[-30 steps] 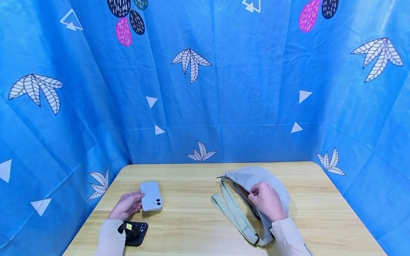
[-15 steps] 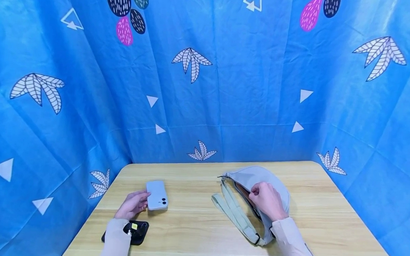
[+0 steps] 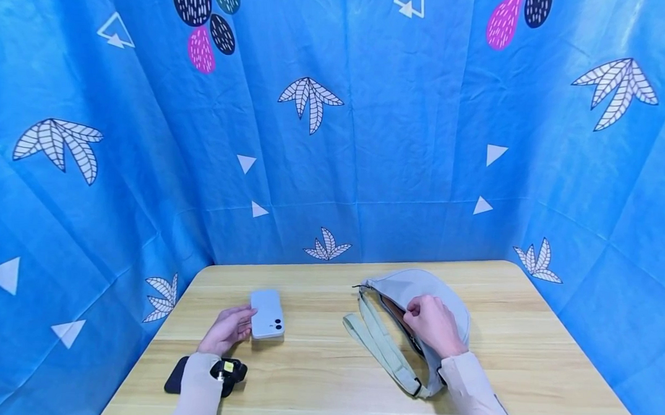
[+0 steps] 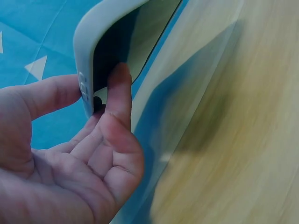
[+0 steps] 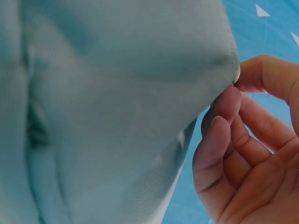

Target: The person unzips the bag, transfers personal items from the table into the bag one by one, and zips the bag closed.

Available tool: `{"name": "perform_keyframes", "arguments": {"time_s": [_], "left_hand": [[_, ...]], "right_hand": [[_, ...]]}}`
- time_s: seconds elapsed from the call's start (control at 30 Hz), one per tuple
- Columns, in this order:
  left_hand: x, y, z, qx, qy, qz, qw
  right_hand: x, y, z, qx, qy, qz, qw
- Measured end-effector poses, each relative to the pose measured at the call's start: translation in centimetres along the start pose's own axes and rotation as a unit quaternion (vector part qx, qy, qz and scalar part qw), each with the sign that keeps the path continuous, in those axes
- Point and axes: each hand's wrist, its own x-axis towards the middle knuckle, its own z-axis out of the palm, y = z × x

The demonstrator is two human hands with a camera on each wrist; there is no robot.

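Note:
My left hand (image 3: 228, 330) pinches the near-left edge of a smartphone (image 3: 268, 314) in a pale case, lifted a little above the table. In the left wrist view, the phone's dark glossy screen (image 4: 112, 51) faces the palm, thumb on one side and fingertips on the other. Over to the right lies a grey waist bag (image 3: 413, 284), its zip opening parted and showing a brownish lining. My right hand (image 3: 433, 323) pinches the rim of that opening; the right wrist view has thumb and fingertips at the stitched edge of the fabric (image 5: 131, 102).
A black smartphone (image 3: 176, 379) lies flat at the table's near left, partly hidden under my left forearm. The bag's pale green strap (image 3: 382, 346) loops out on its left side. Blue patterned cloth (image 3: 408, 143) hangs round the wooden table (image 3: 314, 367).
My left hand has carried the pale smartphone to the right and slightly away from me, towards the bag. The right hand and the bag have stayed put.

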Motion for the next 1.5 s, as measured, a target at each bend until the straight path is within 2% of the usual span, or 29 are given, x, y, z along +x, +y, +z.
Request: {"name": "perform_keyframes", "arguments": {"time_s": [0.5, 1.17, 1.5], "left_hand": [[0.4, 0.0, 2.7, -0.026, -0.016, 0.010, 0.9995], [0.4, 0.0, 6.2, -0.054, -0.058, 0.014, 0.9968], [0.1, 0.1, 8.5, -0.063, -0.078, 0.015, 0.9948]], "right_hand": [[0.1, 0.1, 0.0, 0.001, -0.003, 0.001, 1.000], [0.2, 0.1, 0.0, -0.002, -0.002, -0.001, 1.000], [0.2, 0.1, 0.0, -0.001, -0.001, -0.001, 1.000]]}}
